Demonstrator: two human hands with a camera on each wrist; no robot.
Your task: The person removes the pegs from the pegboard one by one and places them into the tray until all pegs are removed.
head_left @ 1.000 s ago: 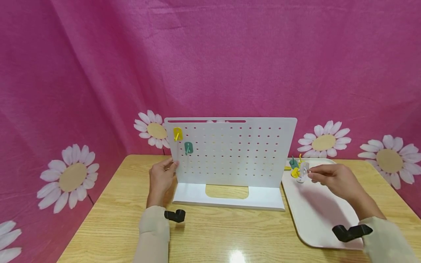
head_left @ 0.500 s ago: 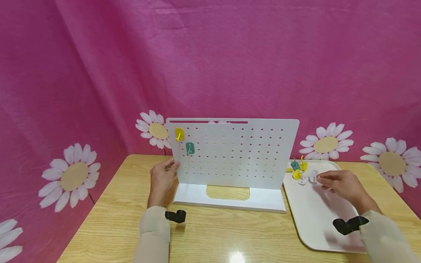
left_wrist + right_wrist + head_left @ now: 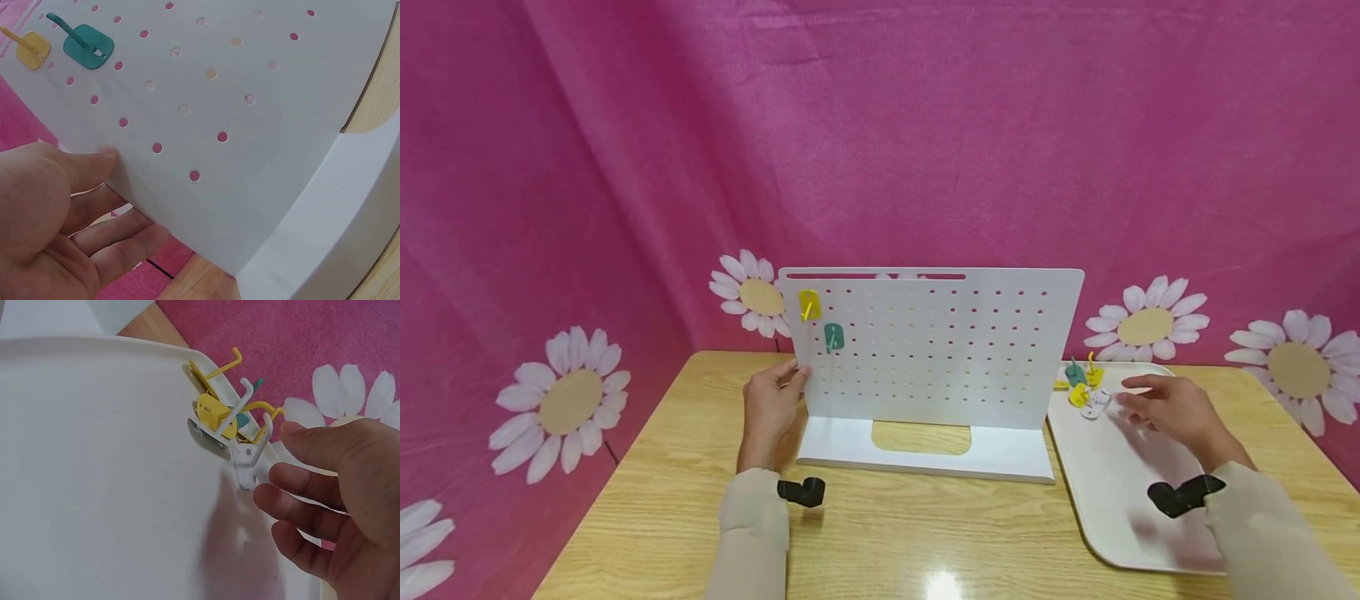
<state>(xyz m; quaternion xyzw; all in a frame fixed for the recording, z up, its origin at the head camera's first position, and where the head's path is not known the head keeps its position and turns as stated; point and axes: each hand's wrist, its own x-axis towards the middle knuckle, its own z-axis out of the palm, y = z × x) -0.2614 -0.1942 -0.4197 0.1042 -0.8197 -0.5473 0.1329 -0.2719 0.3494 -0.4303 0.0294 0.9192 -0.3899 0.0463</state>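
Observation:
A white pegboard (image 3: 917, 408) stands upright on its base. My left hand (image 3: 769, 404) grips its left edge, thumb on the front face and the other fingers behind. A yellow hook (image 3: 809, 305) and a green hook (image 3: 834, 337) are mounted near its upper left. Over the tray (image 3: 1120, 500), my right hand (image 3: 1172, 408) is loosely spread beside a white hook (image 3: 245, 467), with nothing pinched in its fingers. In the right wrist view that hook lies against another white hook (image 3: 209, 439), yellow hooks (image 3: 215, 415) and a partly hidden green hook (image 3: 242, 420).
The tray's left rim lies close to the pegboard's right end. A wooden table (image 3: 880, 533) carries everything. Behind it hangs a pink cloth (image 3: 925, 133) with white daisies, which also covers the left side.
My right hand set the white hook it was pinching among the other hooks and let it go. The left hand keeps its grip on the pegboard.

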